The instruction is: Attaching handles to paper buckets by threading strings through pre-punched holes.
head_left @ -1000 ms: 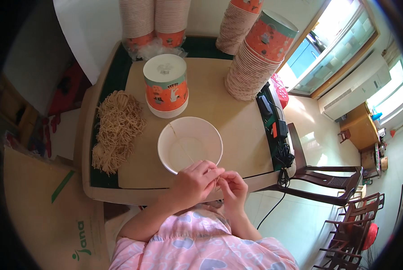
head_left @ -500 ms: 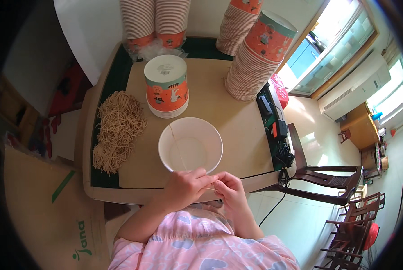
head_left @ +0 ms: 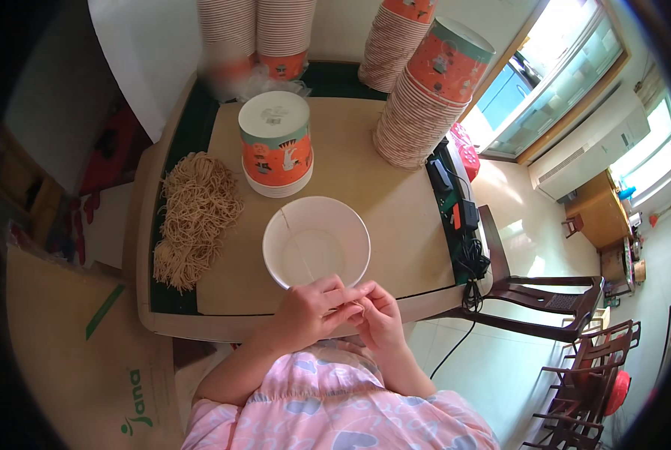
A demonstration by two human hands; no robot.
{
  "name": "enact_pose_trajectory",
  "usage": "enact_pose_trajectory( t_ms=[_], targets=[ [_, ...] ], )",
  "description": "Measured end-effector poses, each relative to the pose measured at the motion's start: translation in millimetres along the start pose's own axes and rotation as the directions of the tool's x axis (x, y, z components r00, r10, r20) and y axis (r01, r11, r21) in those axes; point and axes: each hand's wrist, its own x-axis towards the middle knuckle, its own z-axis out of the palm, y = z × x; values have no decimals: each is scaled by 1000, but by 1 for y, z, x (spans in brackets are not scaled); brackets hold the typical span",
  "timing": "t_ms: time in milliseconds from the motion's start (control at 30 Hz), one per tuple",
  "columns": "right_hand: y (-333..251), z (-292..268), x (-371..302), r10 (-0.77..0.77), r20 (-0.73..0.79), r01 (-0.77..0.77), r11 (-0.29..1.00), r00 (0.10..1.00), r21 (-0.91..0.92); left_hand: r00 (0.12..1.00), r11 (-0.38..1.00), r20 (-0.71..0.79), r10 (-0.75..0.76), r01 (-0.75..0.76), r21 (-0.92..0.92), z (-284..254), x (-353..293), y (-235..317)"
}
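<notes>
head view: both hands meet at the near edge of the table (head_left: 395,187), just below the white paper bowl (head_left: 317,241). the left hand (head_left: 309,311) has its fingers curled together and its fingertips pressed against those of the right hand (head_left: 377,315); they seem pinched on something thin and pale between them, but it is too small to say what. the bowl stands open side up, just beyond the knuckles, not gripped by either hand, with a thin strand (head_left: 298,244) lying across its inside.

the bowl looks light and thin-walled — stiff enough at the rolled rim, likely easy to dent if squeezed at the side, so the rim or the base would be the place to take it. the strand looks limp and very light, best nipped between fingertips.

left of the bowl a loose heap of tan strands (head_left: 193,217) lies along the table's left side. behind the bowl stands an upside-down stack of printed cups (head_left: 275,146), orange with a teal band, its white base upward. at the far right a tall leaning stack of the same cups (head_left: 425,97), with more stacks (head_left: 257,34) at the back edge. a brown cardboard sheet (head_left: 73,352) with green markings lies at lower left — a dark wooden chair (head_left: 545,300) stands to the right.
</notes>
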Motion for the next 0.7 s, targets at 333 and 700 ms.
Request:
enact_pose_trajectory(
  t_ms=[333, 700],
  targets=[
    [-2, -10, 5, 210, 200, -255, 939, 957, 231, 994, 960, -96, -43, 15, -280, -2, 4, -1],
    [0, -3, 4, -268, -158, 250, 960, 950, -125, 997, 989, 48, -64, 70, -127, -13, -2, 12]
  ],
)
